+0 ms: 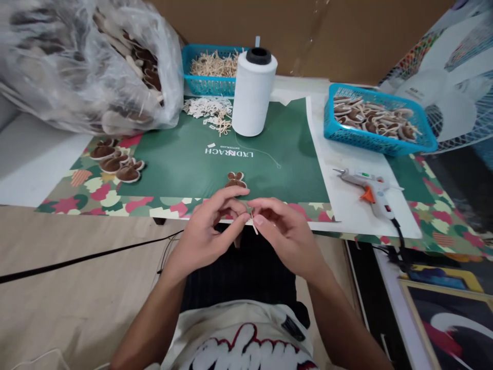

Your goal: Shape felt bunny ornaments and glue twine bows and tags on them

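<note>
At the table's front edge, my left hand (211,226) and my right hand (287,234) meet, thumbs and fingers pinched together. Between the fingertips is a small piece of cream cord (256,229), its end poking down; the fingers hide the rest, so I cannot tell if it is tied. Just beyond my left fingers lies a brown rabbit-shaped fabric piece (235,181) with a pale edge, partly covered by that hand. Farther up the green sheet (173,174) are small white tags (210,107) and a little heap of cream cord bows (223,125).
A white thread cone (254,92) stands mid-table, a loose thread trailing. Behind it is a blue basket (210,85) of cord bows. Left: a plastic bag (88,67) and several rabbit pieces (115,163). Right: a filled blue basket (379,141), a glue gun (367,187), a fan (447,77).
</note>
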Available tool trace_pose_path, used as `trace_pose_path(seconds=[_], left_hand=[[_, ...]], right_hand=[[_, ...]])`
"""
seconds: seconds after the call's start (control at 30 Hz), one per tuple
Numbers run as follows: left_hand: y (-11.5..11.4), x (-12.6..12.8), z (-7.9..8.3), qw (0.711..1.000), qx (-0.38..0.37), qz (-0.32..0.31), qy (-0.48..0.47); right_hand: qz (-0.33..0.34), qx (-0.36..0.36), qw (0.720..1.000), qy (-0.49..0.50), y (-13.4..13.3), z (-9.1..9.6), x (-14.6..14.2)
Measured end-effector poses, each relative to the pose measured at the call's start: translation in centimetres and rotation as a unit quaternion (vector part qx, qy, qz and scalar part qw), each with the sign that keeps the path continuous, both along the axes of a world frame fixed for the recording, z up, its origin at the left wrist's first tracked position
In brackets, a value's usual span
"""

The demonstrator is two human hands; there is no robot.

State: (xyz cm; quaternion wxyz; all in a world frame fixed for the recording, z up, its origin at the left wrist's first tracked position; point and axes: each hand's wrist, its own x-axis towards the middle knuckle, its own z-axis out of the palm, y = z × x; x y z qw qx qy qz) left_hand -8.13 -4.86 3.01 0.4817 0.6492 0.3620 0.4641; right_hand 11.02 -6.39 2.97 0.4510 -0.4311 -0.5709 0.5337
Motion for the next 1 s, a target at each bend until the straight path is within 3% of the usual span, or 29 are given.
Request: trace_pose_path(seconds=[0.17, 0.4, 0.53, 0.7, 0.8, 1.0], left_hand=[[0.2, -0.6, 0.3, 1.0, 0.001, -0.009, -0.028], [-1.8, 0.2, -0.7, 0.979, -0.081, 0.025, -0.185], [-2.1, -0.2, -0.9, 0.971, -0.139, 0.079, -0.18], [-0.5, -0.9, 0.1, 0.984, -0.129, 0.063, -0.108], [0.9, -1.0, 0.6, 0.988, -0.118, 0.058, -0.076], [3.4, -1.0, 0.4, 0.987, -0.119, 0.082, -0.074]], right_hand=[[0.072, -0.054, 0.995, 0.041, 0.7, 1.0, 0.4], [-0.061, -0.079, 0.991, 0.089, -0.8, 0.1, -2.3], [-0.067, -0.042, 0.997, 0.007, -1.4, 0.4, -2.1], [-0.041, 0.103, 0.98, -0.165, 0.3, 1.7, -0.4], [-0.008, 0.109, 0.978, -0.176, 1.8, 1.8, -0.3], [-0.018, 0.087, 0.989, -0.119, 4.5, 0.8, -1.5]])
